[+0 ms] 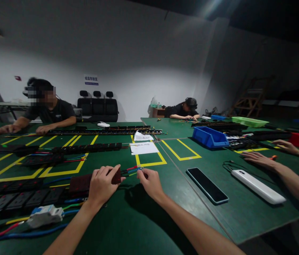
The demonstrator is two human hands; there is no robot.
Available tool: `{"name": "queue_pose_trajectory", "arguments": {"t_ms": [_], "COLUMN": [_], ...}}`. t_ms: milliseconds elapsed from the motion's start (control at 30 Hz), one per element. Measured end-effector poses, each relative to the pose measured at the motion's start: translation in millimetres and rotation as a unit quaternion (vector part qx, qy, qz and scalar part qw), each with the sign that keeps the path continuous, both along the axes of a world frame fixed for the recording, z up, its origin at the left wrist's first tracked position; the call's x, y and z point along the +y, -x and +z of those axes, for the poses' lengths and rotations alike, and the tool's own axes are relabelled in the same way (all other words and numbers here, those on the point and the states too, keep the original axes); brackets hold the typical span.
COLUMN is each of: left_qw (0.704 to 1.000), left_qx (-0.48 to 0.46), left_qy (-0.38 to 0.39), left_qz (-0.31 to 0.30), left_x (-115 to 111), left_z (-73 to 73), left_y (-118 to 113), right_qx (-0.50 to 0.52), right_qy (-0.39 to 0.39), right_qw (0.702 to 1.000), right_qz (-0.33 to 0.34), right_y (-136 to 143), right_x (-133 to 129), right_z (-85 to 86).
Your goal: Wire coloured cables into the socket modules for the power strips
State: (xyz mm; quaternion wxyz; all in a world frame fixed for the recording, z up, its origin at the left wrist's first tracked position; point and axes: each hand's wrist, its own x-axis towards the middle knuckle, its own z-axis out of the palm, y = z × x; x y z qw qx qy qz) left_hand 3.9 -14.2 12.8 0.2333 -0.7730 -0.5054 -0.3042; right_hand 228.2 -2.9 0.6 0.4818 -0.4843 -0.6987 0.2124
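My left hand is wrapped over the right end of a dark red block, low over the green table. Red, blue and green wires come out of that end, with small metal lugs at their tips. Just to the right, my right hand pinches the wire tips between thumb and fingers. Rows of black socket strips lie to the left, and a white and blue breaker with coloured wires attached sits nearer me.
A phone and a white power bank lie at the right, beside another person's hands. A blue bin and paper labels are beyond. Two people work across the table.
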Motion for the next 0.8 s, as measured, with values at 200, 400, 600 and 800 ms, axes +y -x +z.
{"name": "queue_pose_trajectory", "arguments": {"t_ms": [200, 400, 600, 800], "left_qw": [1.0, 1.0, 0.997, 0.99], "left_qx": [0.005, -0.001, -0.002, 0.019], "left_qy": [0.011, 0.025, 0.079, 0.138], "left_qz": [0.011, 0.014, 0.008, -0.029], "left_x": [-1, -2, -6, -12], "left_z": [-0.3, -0.6, 3.3, 12.5], "left_y": [-1, -2, -6, -3], "right_qx": [-0.011, -0.016, 0.03, 0.089], "right_qy": [0.0, 0.001, 0.082, 0.129], "right_qw": [1.0, 1.0, 0.996, 0.988], "right_qz": [-0.001, 0.001, 0.011, 0.005], "right_y": [-1, -2, -2, -3], "right_x": [2, 3, 8, 16], "right_z": [-3.0, -4.7, -11.3, -19.1]}}
